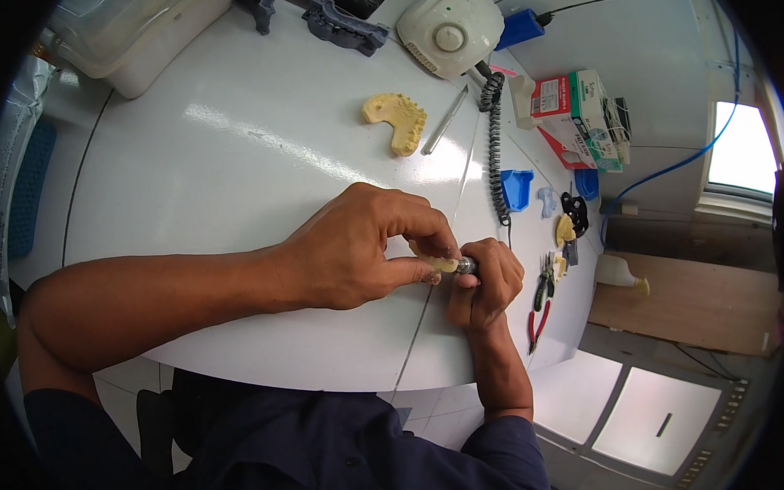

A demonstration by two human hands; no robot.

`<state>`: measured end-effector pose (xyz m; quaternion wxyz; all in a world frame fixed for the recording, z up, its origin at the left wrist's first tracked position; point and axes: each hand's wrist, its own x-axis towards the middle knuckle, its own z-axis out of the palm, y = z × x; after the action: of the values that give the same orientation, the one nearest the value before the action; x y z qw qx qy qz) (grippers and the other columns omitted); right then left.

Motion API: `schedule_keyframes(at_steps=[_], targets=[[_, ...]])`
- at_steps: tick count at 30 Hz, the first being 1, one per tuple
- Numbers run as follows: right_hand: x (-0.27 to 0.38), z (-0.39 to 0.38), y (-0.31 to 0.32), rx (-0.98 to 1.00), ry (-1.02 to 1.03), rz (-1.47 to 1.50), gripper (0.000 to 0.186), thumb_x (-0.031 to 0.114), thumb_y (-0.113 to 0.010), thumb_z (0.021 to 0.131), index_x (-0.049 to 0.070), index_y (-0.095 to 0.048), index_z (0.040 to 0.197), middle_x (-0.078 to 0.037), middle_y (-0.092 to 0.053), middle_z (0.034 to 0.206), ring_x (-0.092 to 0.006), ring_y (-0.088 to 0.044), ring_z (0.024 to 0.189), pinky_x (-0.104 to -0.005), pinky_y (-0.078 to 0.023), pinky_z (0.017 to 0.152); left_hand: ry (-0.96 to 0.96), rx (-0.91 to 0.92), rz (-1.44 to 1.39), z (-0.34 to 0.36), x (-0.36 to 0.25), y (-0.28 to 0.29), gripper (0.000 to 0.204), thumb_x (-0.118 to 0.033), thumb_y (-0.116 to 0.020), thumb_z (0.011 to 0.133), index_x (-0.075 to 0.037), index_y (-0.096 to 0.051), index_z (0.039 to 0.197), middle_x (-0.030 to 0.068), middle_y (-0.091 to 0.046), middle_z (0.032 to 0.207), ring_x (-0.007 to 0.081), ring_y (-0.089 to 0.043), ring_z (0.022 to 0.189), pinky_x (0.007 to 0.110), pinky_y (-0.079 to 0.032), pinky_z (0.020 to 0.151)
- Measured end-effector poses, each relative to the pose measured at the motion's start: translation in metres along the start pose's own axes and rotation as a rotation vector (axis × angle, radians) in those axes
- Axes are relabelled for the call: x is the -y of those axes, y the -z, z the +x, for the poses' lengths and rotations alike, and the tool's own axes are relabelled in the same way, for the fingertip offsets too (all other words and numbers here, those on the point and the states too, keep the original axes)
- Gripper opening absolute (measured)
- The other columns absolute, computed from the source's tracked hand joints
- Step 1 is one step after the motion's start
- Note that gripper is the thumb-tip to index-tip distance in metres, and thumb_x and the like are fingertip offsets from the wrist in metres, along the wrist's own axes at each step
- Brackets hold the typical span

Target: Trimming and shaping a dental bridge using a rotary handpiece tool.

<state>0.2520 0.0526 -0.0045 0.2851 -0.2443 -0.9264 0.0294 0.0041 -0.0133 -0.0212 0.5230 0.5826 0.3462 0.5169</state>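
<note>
My left hand [357, 246] pinches a small yellowish-white piece [445, 265] between thumb and fingers, above the white table [234, 181]. The piece looks like dental work, but the fingers cover much of it. My right hand [495, 280] is closed round a metal-nosed rotary handpiece [468, 266]. Its tip meets or nearly meets the piece; I cannot tell if they touch. Beyond the hands lie a pale yellow plaster dental cast [398, 122] and a slim silver hand tool [445, 120].
A cream control unit [451, 31] with a black coiled cord [494, 112] stands at the back. Rightward are a blue tray [517, 190], cardboard boxes [573, 109] and red-handled pliers [540, 326]. Dark grey dental models [345, 26] and a plastic container [143, 46] sit far left.
</note>
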Motion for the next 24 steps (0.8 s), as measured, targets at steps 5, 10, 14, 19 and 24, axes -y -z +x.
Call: schedule_keyframes(at_steps=[5, 10, 14, 19, 24], targets=[[-0.0005, -0.0018, 0.0009, -0.011, 0.016, 0.01, 0.047, 0.039, -0.057, 0.11, 0.003, -0.064, 0.081, -0.007, -0.057, 0.066, -0.024, -0.055, 0.054, -0.0352, -0.04, 0.054, -0.03, -0.003, -0.01, -0.0009, 0.0032, -0.0026, 0.02, -0.005, -0.084, 0.09, -0.005, -0.08, 0.11, 0.0068, -0.078, 0.098, 0.0163, -0.075, 0.092, 0.029, -0.053, 0.071], [-0.0003, -0.0018, 0.0009, 0.005, 0.008, -0.013, 0.045, 0.038, -0.057, 0.11, 0.003, -0.065, 0.082, -0.007, -0.058, 0.066, -0.0238, -0.055, 0.054, -0.035, -0.041, 0.054, -0.024, -0.004, -0.002, -0.0005, 0.0025, -0.0013, 0.02, -0.005, -0.084, 0.089, -0.006, -0.08, 0.109, 0.0066, -0.078, 0.098, 0.0165, -0.075, 0.092, 0.029, -0.053, 0.071], [0.0007, -0.0013, 0.0012, 0.007, 0.011, -0.017, 0.045, 0.037, -0.058, 0.109, 0.003, -0.065, 0.082, -0.007, -0.058, 0.066, -0.0237, -0.056, 0.054, -0.035, -0.041, 0.054, -0.031, -0.005, 0.011, -0.0002, 0.0015, -0.0009, 0.02, -0.005, -0.084, 0.089, -0.006, -0.081, 0.109, 0.0068, -0.078, 0.098, 0.0166, -0.075, 0.091, 0.03, -0.053, 0.071], [0.0016, 0.0005, 0.0014, 0.009, 0.009, -0.012, 0.044, 0.037, -0.058, 0.109, 0.003, -0.065, 0.082, -0.006, -0.058, 0.066, -0.0237, -0.056, 0.054, -0.0349, -0.041, 0.054, -0.043, -0.002, 0.024, 0.0001, 0.0037, -0.0014, 0.02, -0.005, -0.084, 0.089, -0.007, -0.081, 0.109, 0.0067, -0.077, 0.096, 0.0163, -0.074, 0.09, 0.03, -0.053, 0.07], [-0.0003, -0.0001, 0.0014, 0.015, 0.01, -0.005, 0.045, 0.037, -0.058, 0.109, 0.003, -0.064, 0.081, -0.006, -0.058, 0.065, -0.0234, -0.055, 0.053, -0.0349, -0.041, 0.054, -0.049, -0.015, 0.011, -0.0007, 0.0037, -0.0015, 0.02, -0.005, -0.084, 0.089, -0.006, -0.081, 0.109, 0.0069, -0.077, 0.096, 0.0168, -0.074, 0.09, 0.03, -0.053, 0.07]])
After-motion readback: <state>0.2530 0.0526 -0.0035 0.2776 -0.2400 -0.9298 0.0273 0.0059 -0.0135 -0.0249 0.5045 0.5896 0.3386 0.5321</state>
